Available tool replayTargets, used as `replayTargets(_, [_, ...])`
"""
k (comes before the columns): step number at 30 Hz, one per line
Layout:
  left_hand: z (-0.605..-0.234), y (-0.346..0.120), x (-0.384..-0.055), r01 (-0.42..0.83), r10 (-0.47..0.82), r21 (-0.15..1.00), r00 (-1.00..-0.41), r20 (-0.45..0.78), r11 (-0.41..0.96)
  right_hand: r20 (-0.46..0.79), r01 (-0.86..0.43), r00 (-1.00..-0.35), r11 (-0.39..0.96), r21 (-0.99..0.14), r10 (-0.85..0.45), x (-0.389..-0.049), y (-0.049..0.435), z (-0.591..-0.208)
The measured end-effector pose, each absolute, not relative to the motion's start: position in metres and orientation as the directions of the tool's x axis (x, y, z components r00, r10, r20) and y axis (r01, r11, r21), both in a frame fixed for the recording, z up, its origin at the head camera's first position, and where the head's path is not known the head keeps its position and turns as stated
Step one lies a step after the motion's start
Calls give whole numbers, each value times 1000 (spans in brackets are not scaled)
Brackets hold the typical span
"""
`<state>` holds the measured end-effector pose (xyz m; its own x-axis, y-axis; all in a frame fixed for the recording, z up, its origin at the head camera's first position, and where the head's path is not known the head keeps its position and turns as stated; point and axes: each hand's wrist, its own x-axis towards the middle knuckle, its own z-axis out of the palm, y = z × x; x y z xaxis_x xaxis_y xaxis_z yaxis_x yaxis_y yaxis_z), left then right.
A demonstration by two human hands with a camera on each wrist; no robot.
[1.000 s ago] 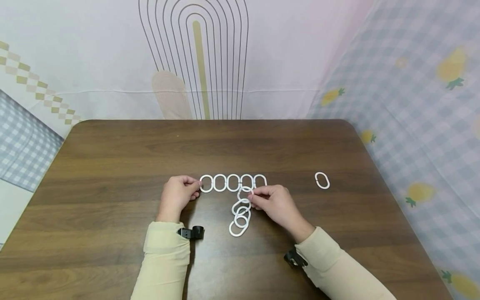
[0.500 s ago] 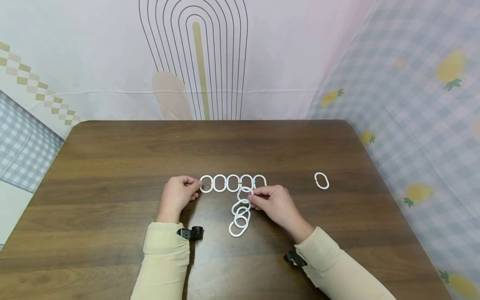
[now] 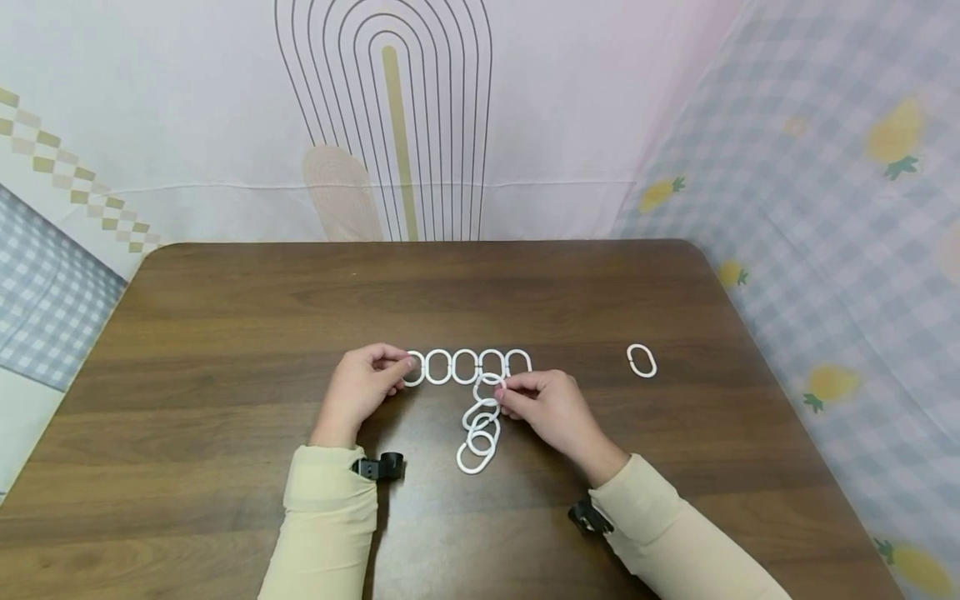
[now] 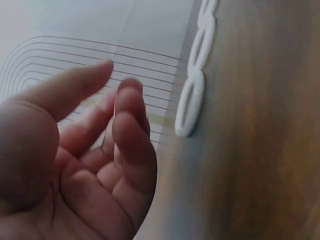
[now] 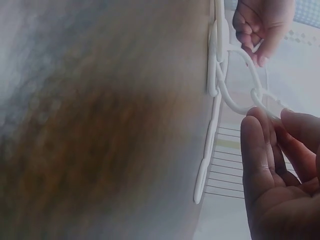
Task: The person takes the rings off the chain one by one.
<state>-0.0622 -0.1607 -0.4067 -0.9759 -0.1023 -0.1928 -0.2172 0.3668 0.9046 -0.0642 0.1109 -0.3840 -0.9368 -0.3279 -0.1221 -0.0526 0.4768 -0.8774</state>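
Several white plastic oval links lie in a left-to-right row [image 3: 465, 367] mid-table. Below its right part, more links trail toward me in a bunched chain [image 3: 478, 442]. My right hand [image 3: 551, 410] pinches a white link [image 3: 487, 377] at the top of that trailing chain; the right wrist view shows this link [image 5: 270, 106] raised at the fingertips and looped through another. At the row's left end, my left hand [image 3: 363, 385] reaches over the leftmost link. In the left wrist view its fingers are loosely curled with nothing between thumb and fingers, beside the end link [image 4: 191, 105].
A single white link [image 3: 642, 361] lies apart on the right of the brown wooden table [image 3: 225, 317]. A patterned cloth [image 3: 570, 100] hangs behind the table, and a checked cloth [image 3: 817, 208] hangs along its right side.
My left hand has shifted slightly right and now covers part of the leftmost link, where its fingertips were at that link's edge before. My right hand stays nearly still with its link.
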Motion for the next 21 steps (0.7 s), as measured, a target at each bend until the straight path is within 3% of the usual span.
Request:
replayTargets(7, [-398, -154, -58, -133, 56, 937, -986, -159, 324, -127, -31, -940, 448, -894, -318, -63, 110, -385])
replayTargets(21, [-393, -134, -57, -39, 240, 896, -958, -160, 442, -152, 23, -942, 395, -918, -300, -62, 107, -381])
